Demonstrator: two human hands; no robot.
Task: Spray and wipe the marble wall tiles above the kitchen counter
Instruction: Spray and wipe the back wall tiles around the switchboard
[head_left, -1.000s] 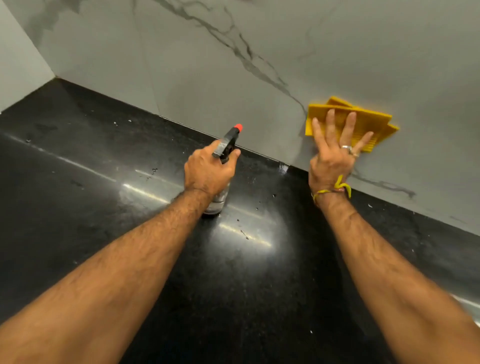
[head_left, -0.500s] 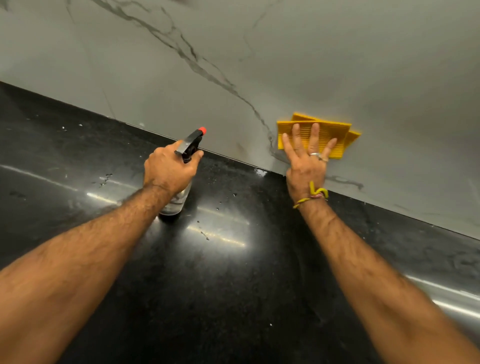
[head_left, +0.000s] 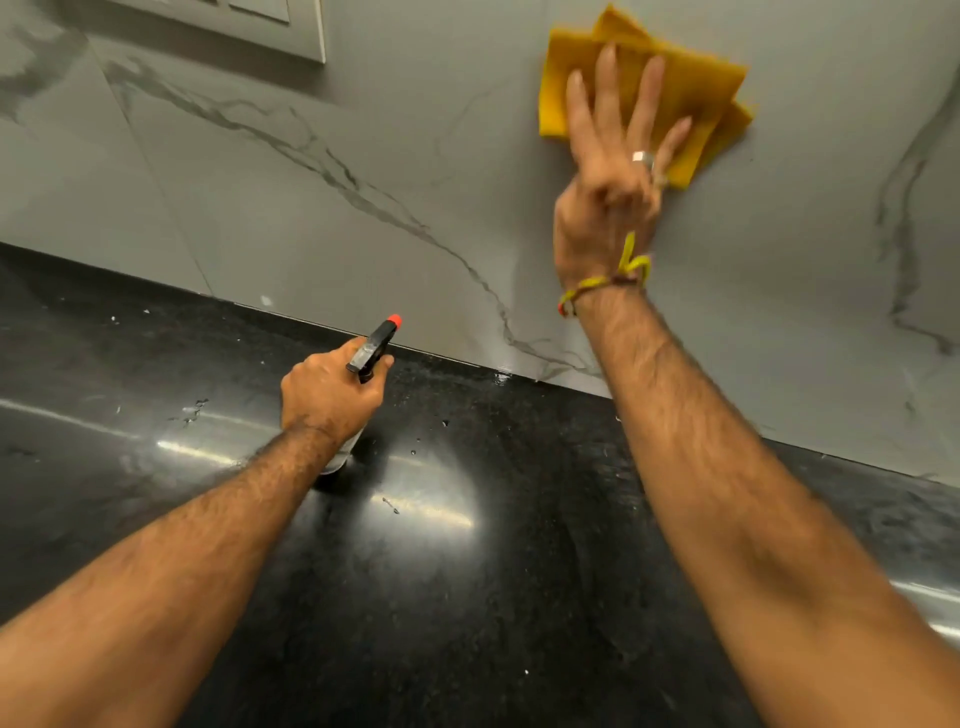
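The grey marble wall tiles (head_left: 322, 218) with dark veins fill the upper half of the view. My right hand (head_left: 610, 171) presses a folded yellow cloth (head_left: 701, 98) flat against the tiles with straight, spread fingers, high up at the right. My left hand (head_left: 327, 397) grips the neck of a clear spray bottle (head_left: 371, 348) with a black trigger head and a red nozzle tip. The bottle stands on the black counter (head_left: 467, 597) close to the wall, its body mostly hidden behind my hand.
A white switch plate (head_left: 249, 26) is set in the wall at the top left. Small drops and specks lie on the glossy counter near the bottle. A tile joint runs diagonally down the wall at the left.
My right hand has slid the yellow cloth up the wall, well above the counter edge. My left hand keeps hold of the bottle on the counter. The view has tilted upward.
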